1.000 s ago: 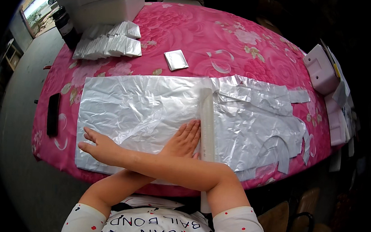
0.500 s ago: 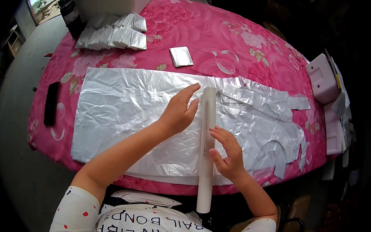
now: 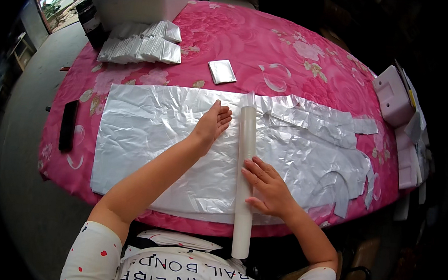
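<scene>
A long whitish tube lies across a stack of thin, silvery-white plastic sheets or bags. The tube's near end juts past the table's front edge. On its right side rests my right hand, fingers stretched along the surface without wrapping around it. My left hand is just left of the tube's far part, apart from it, fingers extended and nothing held. Crinkles run over the plastic, and its right end splits into loose strips and handle-like loops.
Pink floral cloth covers the table. A flat silvery packet sits beyond the plastic. Farther left are several folded packets, a white foam box and a dark jar. A black phone-like object lies left; pinkish foam boxes stand right.
The tube has shifted a little to the left. My right hand has moved left with it and lies flatter on it. My left hand has drawn away from the tube and turned.
</scene>
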